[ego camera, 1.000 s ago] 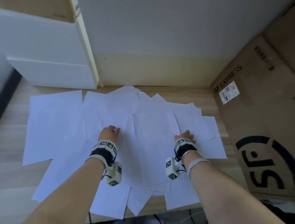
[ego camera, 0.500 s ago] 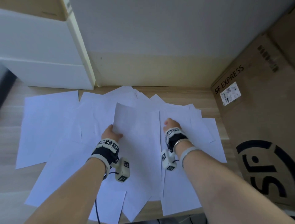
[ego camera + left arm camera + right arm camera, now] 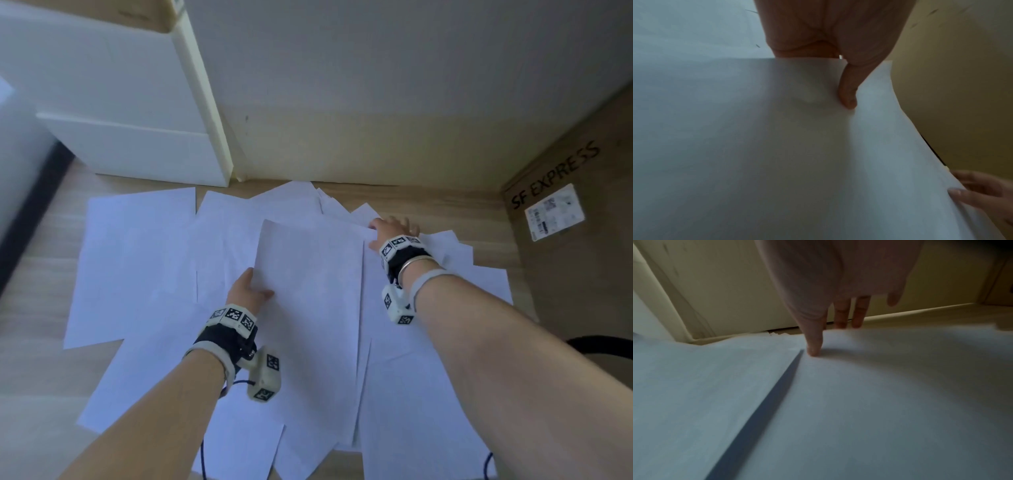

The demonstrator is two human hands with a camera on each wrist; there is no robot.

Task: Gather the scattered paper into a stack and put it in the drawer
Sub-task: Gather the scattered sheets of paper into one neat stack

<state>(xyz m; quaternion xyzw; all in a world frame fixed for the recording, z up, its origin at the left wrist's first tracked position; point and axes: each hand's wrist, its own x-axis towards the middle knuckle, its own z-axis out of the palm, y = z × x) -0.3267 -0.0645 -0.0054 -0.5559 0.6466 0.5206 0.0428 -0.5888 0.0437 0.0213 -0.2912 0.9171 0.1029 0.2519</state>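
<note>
Several white sheets of paper (image 3: 137,260) lie scattered and overlapping on the wooden desk (image 3: 30,370). My left hand (image 3: 251,291) pinches the left edge of one sheet (image 3: 308,308) and holds it raised above the others; in the left wrist view the thumb (image 3: 847,91) lies on top of that sheet (image 3: 756,146). My right hand (image 3: 394,229) reaches to the far right sheets, its straight fingers touching paper (image 3: 879,386) near the back edge. The white drawer unit (image 3: 113,113) stands at the back left, its drawers closed.
A large cardboard box (image 3: 575,260) marked SF EXPRESS stands against the desk's right side. The wall (image 3: 376,102) runs along the back. Some sheets hang over the desk's front edge. A dark strip (image 3: 30,212) borders the far left.
The left hand has lifted a sheet by its left edge and keeps it raised. The right hand has moved from the near middle forward and right to the far sheets.
</note>
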